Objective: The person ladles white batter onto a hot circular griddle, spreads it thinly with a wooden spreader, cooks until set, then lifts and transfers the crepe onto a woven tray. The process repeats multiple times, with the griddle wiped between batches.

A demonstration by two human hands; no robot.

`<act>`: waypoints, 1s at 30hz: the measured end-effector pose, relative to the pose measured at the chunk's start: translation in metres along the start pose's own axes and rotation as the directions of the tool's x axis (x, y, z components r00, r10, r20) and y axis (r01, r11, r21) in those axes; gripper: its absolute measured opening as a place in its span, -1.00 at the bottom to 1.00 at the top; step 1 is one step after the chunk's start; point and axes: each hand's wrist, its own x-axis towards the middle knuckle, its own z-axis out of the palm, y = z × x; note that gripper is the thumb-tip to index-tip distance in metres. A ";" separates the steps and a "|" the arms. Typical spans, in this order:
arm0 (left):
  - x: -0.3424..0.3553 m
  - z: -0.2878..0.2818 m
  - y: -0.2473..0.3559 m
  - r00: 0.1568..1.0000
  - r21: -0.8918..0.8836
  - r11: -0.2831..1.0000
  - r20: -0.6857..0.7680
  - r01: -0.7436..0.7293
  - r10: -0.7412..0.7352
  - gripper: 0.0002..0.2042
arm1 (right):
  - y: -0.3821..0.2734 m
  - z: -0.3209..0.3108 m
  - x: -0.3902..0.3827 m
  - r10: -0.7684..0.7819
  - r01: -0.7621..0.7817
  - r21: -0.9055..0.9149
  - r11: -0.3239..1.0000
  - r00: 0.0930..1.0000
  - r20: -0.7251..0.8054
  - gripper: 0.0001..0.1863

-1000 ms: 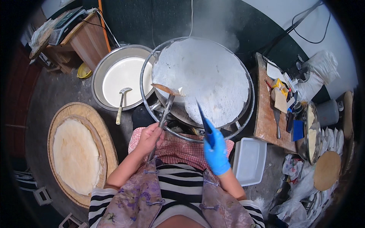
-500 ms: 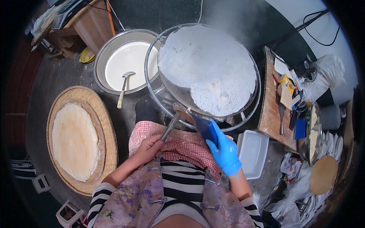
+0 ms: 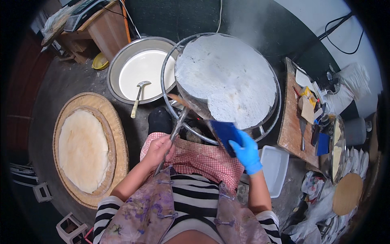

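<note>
A big round griddle (image 3: 187, 91) steams in front of me, covered by a thin white crepe (image 3: 227, 73). My left hand (image 3: 159, 149), bare, grips long metal tongs (image 3: 175, 131) whose tips reach the griddle's near-left rim. My right hand (image 3: 247, 152), in a blue glove, holds a dark blue flat scraper (image 3: 224, 134) against the crepe's near edge. A red checked cloth (image 3: 199, 156) lies over my lap below both hands.
A steel basin of white batter (image 3: 140, 69) with a ladle (image 3: 137, 96) sits left of the griddle. A woven round tray (image 3: 118, 134) with finished crepes (image 3: 83, 148) lies at left. A white tub (image 3: 276, 166) and a wooden board with tools (image 3: 290, 126) are at right.
The tongs have drawn back from over the crepe to the griddle's near rim. My gloved right hand has shifted right along the crepe's near edge with the scraper.
</note>
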 end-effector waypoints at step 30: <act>0.134 0.236 -0.073 0.561 0.032 0.999 0.828 -0.010 -0.021 -0.66 | 0.058 0.007 -0.167 0.650 -0.038 0.920 0.390 0.719 -0.246 -0.45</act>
